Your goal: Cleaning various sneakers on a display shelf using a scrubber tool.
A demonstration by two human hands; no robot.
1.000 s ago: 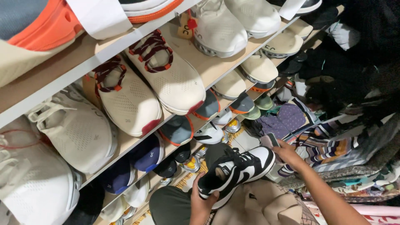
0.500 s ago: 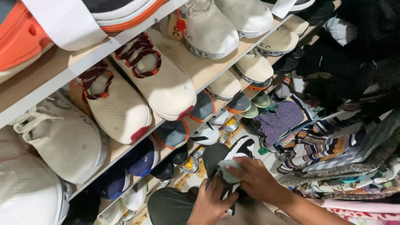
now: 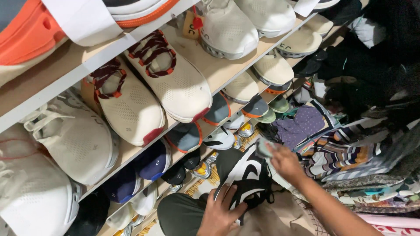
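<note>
My left hand (image 3: 220, 213) grips the heel end of a black-and-white sneaker (image 3: 246, 172) low in the middle of the view, its side panel turned up toward me. My right hand (image 3: 285, 161) is at the shoe's toe end and pinches a small pale grey-green cloth (image 3: 264, 148) against it. My forearm runs off to the lower right. Part of the shoe's sole is hidden under my left fingers.
Slanted wooden shelves (image 3: 210, 65) at left hold several cream, white, navy and orange shoes. A cream pair with dark red laces (image 3: 175, 81) sits mid-shelf. Patterned folded fabrics (image 3: 337, 153) are piled at right. My dark green trouser leg (image 3: 179, 216) is below.
The sneaker has been turned so its side faces up. My right hand with the cloth slid from the middle of the shoe toward its toe end. My left hand has stayed on the heel.
</note>
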